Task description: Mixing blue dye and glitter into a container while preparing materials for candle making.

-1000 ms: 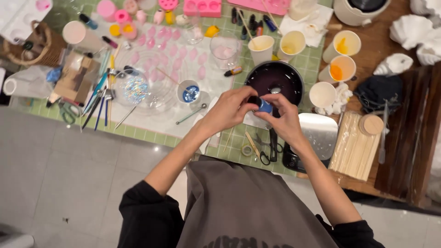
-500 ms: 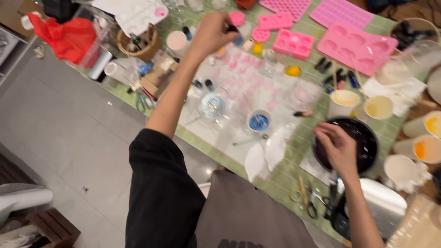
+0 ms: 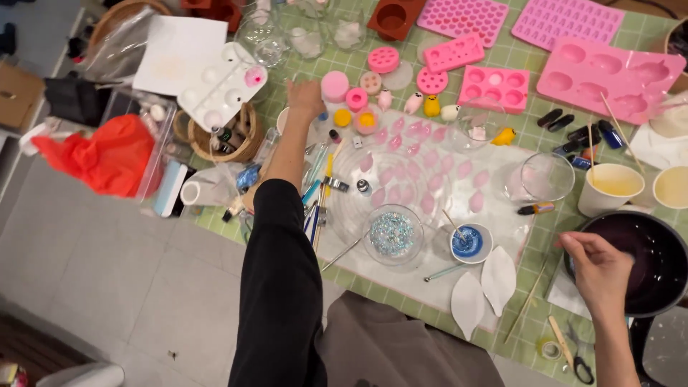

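Left hand (image 3: 307, 98) reaches beside the pink cylinder (image 3: 335, 86), fingers' state unclear; right hand (image 3: 597, 269), fingers loosely curled, rests on the dark pot (image 3: 648, 258).

A bowl of glitter (image 3: 392, 234) is sitting at six o'clock, pink moulds (image 3: 608, 63) are lying at one o'clock, and a red bag (image 3: 107, 154) is resting at nine.

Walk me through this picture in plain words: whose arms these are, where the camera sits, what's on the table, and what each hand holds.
The camera is worn on a person's head and looks down, so both arms are their own. The left hand reaches far across the green checked mat to a small pink pot. The right hand rests at the rim of a dark bowl. Whether either hand grips anything cannot be told. Around them lie pink moulds, a glitter bowl, a blue dish and paper cups.
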